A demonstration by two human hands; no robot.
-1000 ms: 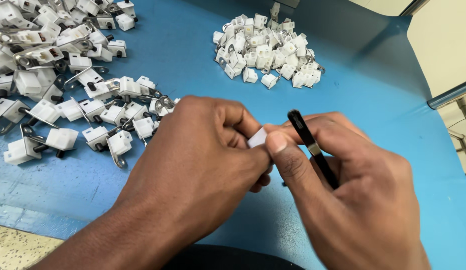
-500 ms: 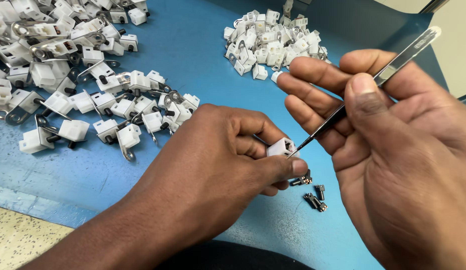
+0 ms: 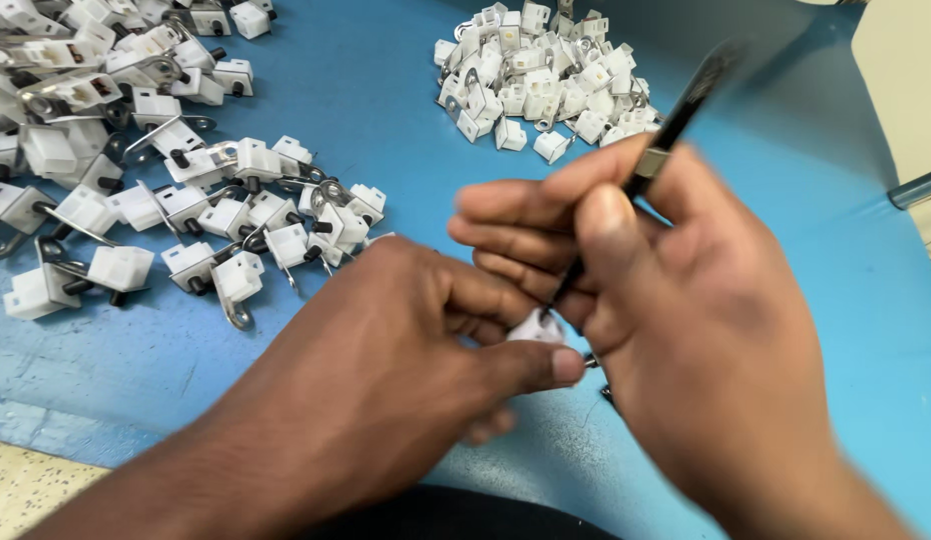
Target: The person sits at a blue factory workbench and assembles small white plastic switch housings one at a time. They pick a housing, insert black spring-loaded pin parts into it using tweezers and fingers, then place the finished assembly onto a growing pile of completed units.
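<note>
My left hand [image 3: 386,370] pinches a small white plastic block [image 3: 538,327] between thumb and fingers, just above the blue table [image 3: 366,90]. My right hand [image 3: 686,310] grips dark metal tweezers [image 3: 676,120] whose tips point down onto that block. The tweezers' upper end is blurred. A few small dark metal screws [image 3: 598,375] lie on the table under my hands, mostly hidden.
A spread of white blocks with metal clips and black pins [image 3: 136,180] covers the left side of the table. A tighter heap of small white blocks [image 3: 541,70] sits at the far middle. A pale table edge [image 3: 16,480] shows at bottom left.
My right hand came down and left, bringing the tweezer tips onto the white block. My left hand stayed put with the block.
</note>
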